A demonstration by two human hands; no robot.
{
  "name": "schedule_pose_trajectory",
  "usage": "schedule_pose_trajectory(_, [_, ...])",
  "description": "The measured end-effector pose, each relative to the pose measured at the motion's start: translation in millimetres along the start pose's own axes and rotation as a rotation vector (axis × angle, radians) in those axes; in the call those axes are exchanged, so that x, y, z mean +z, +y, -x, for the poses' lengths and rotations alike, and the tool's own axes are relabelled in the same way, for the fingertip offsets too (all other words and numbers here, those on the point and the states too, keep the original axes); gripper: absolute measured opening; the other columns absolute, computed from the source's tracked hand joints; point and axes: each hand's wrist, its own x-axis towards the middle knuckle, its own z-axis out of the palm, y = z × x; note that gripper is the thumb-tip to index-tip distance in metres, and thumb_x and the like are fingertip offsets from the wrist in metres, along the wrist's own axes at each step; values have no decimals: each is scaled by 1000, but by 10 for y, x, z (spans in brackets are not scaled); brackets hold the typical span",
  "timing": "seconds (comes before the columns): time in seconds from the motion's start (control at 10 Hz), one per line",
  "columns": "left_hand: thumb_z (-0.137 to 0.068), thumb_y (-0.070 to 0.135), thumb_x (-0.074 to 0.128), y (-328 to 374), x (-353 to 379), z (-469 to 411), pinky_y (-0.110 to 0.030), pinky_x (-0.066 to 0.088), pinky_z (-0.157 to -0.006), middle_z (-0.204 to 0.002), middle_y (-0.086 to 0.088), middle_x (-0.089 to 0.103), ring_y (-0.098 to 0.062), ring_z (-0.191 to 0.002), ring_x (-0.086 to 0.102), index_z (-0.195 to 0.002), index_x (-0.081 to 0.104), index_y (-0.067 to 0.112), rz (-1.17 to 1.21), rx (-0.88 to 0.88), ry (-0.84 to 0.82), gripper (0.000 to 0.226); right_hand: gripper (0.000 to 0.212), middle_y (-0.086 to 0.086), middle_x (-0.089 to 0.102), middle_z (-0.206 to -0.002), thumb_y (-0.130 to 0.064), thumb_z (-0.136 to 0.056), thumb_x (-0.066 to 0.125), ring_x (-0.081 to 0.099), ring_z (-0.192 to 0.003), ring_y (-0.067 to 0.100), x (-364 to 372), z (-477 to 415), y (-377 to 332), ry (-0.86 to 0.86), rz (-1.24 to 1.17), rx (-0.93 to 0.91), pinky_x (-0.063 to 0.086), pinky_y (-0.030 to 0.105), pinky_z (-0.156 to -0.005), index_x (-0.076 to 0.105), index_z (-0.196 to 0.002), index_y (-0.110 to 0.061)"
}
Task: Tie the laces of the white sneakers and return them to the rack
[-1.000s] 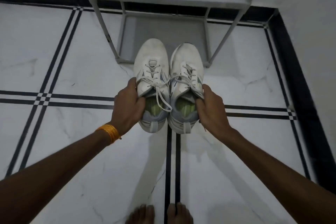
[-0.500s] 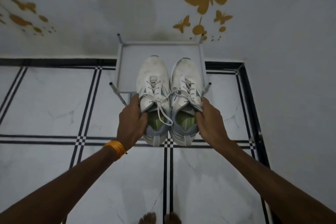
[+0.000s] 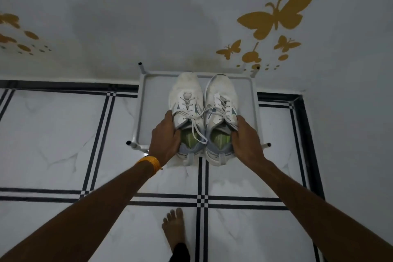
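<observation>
Two white sneakers sit side by side, toes pointing at the wall, over the top shelf of a grey metal rack [image 3: 142, 100]. My left hand [image 3: 164, 139] grips the outer side of the left sneaker [image 3: 186, 100] near its opening. On the other side, my right hand [image 3: 244, 141] holds the outer side of the right sneaker [image 3: 222, 95]. Both show green insoles and white laces; a lace loop [image 3: 196, 132] hangs across the left shoe's opening. Whether the soles touch the shelf I cannot tell; the heels overhang its front edge.
The rack stands against a white wall with gold butterfly stickers [image 3: 276, 17]. Below is a white marble floor with black inlaid lines [image 3: 203, 176]. A bare foot [image 3: 173, 227] stands on the floor near the bottom centre. An orange bangle [image 3: 151, 162] circles my left wrist.
The sneakers have been carried up from floor level in front of the rack to above its top shelf. The view has risen, bringing the wall and stickers into sight.
</observation>
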Motion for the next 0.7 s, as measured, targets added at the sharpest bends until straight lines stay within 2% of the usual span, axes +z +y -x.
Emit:
schedule_pose_trajectory(0.3, [-93, 15, 49, -498, 528, -913, -51, 50, -98, -126, -13, 62, -34, -109, 62, -134, 40, 12, -9, -29, -130, 42, 33, 15, 64, -118, -17, -96, 49, 63, -102, 32, 584, -948, 359, -71, 83, 34, 52, 40, -86, 47, -127, -5])
schedule_pose_trajectory(0.5, [-93, 15, 51, -619, 765, -1034, -51, 49, -101, -132, -14, 59, -35, -115, 60, -136, 37, 10, 47, -71, -168, 45, 41, 16, 61, -123, -12, -95, 47, 61, -108, 34, 675, -1177, 586, -135, 73, 15, 50, 43, -94, 42, -135, -5])
schedule_pose_trajectory(0.6, [-92, 17, 56, -591, 750, -1055, -51, 51, -95, -126, -18, 61, -38, -109, 62, -133, 37, 8, -27, -73, -194, 46, 44, 15, 60, -124, -18, -95, 47, 60, -109, 32, 617, -1195, 587, -210, 75, 26, 50, 45, -94, 39, -138, -9])
schedule_pose_trajectory(0.7, [-89, 32, 58, -510, 709, -1109, -48, 56, -82, -114, -18, 66, -37, -94, 65, -124, 40, 9, -198, -112, -217, 46, 44, 13, 60, -115, -28, -95, 46, 61, -101, 32, 526, -1166, 569, -258, 112, 28, 53, 44, -84, 37, -136, -13])
